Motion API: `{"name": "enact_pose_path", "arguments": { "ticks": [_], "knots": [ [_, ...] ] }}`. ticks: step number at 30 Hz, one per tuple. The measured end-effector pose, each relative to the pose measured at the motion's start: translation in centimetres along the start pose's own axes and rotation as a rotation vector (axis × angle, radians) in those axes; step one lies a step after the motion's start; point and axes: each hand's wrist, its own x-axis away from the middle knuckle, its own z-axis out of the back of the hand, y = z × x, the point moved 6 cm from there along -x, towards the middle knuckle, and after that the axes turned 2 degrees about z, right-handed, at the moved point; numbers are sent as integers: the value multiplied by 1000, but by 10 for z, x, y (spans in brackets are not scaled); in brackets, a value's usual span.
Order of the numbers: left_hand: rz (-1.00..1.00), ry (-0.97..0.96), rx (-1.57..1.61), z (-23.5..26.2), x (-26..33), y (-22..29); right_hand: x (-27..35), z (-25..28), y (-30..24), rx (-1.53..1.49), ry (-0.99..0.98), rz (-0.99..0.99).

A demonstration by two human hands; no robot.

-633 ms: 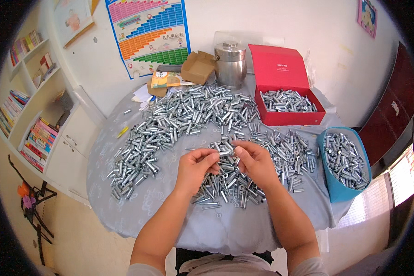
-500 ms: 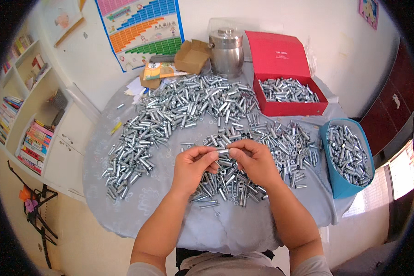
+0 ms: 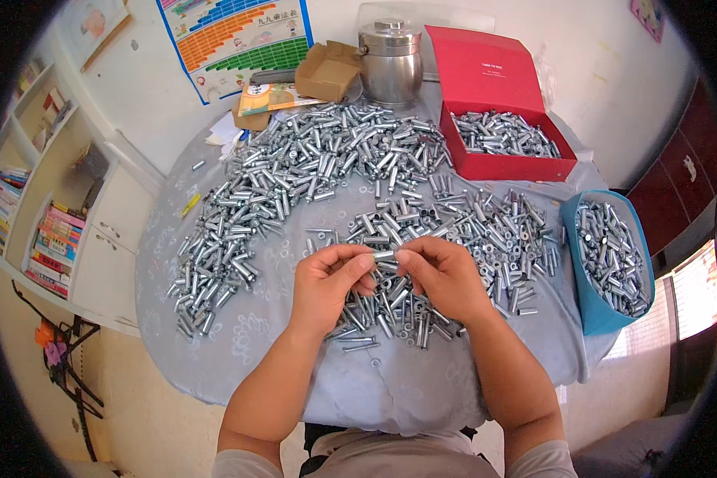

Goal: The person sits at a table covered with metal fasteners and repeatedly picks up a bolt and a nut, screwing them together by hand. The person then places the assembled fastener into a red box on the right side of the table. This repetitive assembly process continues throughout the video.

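Observation:
My left hand (image 3: 327, 283) and my right hand (image 3: 442, 275) meet fingertip to fingertip above the table, pinching one small silver metal sleeve piece (image 3: 384, 256) between them. Just below and beyond the hands lies a heap of similar silver metal parts (image 3: 390, 307). A much larger arc of the same parts (image 3: 295, 171) spreads over the grey cloth-covered round table (image 3: 255, 350). More parts lie scattered to the right (image 3: 506, 239).
A red box (image 3: 506, 163) with its lid up holds parts at the back right. A blue bin (image 3: 593, 307) full of parts sits at the right edge. A steel pot (image 3: 390, 60), a cardboard box (image 3: 327, 72) and a booklet (image 3: 275, 98) stand at the back. Bookshelves (image 3: 48, 199) are on the left.
Both hands stay together at the table's middle, still working the small piece between their fingertips. The view has shifted slightly; nothing on the table has visibly moved.

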Motion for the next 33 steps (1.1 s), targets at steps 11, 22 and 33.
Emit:
{"name": "enact_pose_path", "arguments": {
  "ticks": [11, 22, 33],
  "knots": [
    [9, 10, 49, -2, 0, -5, 2, 1, 1, 9, 52, 84],
    [79, 53, 63, -1, 2, -7, 7, 2, -25, 343, 62, 442],
    [90, 97, 77, 2, 0, -9, 10, -1, -29, 524, 120, 538]
  ]
}}
